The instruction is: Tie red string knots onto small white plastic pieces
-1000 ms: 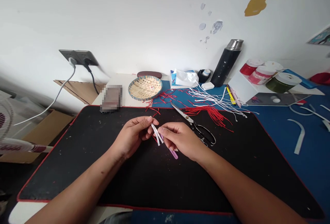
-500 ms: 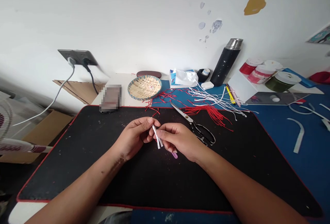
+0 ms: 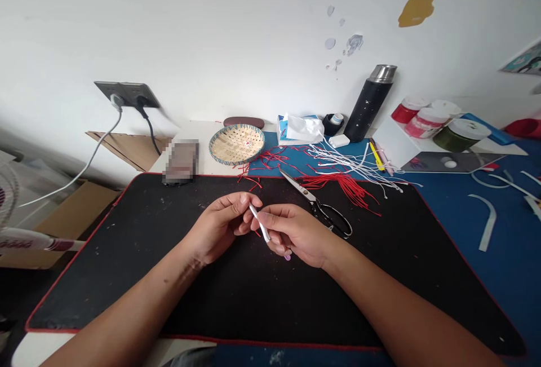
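Carefully, the right hand [image 3: 298,234] clamps its fingers on a thin white plastic strip [image 3: 261,224] above the black, red-edged desk mat [image 3: 105,277]; the left hand [image 3: 215,226] curls beside the strip's upper end, contact unclear, and a light, steady pinch suits this hold.

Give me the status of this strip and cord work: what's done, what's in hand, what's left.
Done, it seems: a bunch of red cords and white cords lie cut beyond the black desk mat, with scissors set down. In hand: the right hand grips a white strip, its upper end by the left hand, a lilac tip showing below. Left: those loose cords, plus curved white strips on the blue mat; how many remain is unclear.
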Motion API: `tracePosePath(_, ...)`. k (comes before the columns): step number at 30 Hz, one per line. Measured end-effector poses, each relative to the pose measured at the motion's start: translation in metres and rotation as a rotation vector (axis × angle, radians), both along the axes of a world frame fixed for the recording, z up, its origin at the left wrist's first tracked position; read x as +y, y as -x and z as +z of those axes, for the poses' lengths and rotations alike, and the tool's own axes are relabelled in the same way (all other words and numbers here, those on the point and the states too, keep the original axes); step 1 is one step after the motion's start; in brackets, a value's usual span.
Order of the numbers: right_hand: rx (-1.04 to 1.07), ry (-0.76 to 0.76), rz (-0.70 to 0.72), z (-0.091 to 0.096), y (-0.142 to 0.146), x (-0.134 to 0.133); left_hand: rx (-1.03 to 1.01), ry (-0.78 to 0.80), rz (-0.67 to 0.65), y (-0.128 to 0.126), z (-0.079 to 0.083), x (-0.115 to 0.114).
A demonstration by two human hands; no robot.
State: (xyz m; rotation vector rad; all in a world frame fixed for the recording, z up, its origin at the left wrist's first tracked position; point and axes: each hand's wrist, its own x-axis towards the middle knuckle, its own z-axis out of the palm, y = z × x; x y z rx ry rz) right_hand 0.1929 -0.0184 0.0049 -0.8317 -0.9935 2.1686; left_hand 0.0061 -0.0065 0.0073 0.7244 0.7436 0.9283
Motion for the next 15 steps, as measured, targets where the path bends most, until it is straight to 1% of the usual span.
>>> tracePosePath(5,0.019,0.014,0.019,-0.0006,-0.0007,0.0000,-0.012,0.003,-0.004,0.0021,-0.0014,0.0005)
tracePosePath(11,0.024,0.004,0.020,-0.0014,-0.0002,0.0001,-0.016,-0.020,0.032,0.0024,-0.0017,-0.0001)
tracePosePath(15,0.037,-0.002,0.011,-0.0011,0.0000,0.0001,-0.045,-0.008,0.056,0.0008,-0.0001,-0.0010)
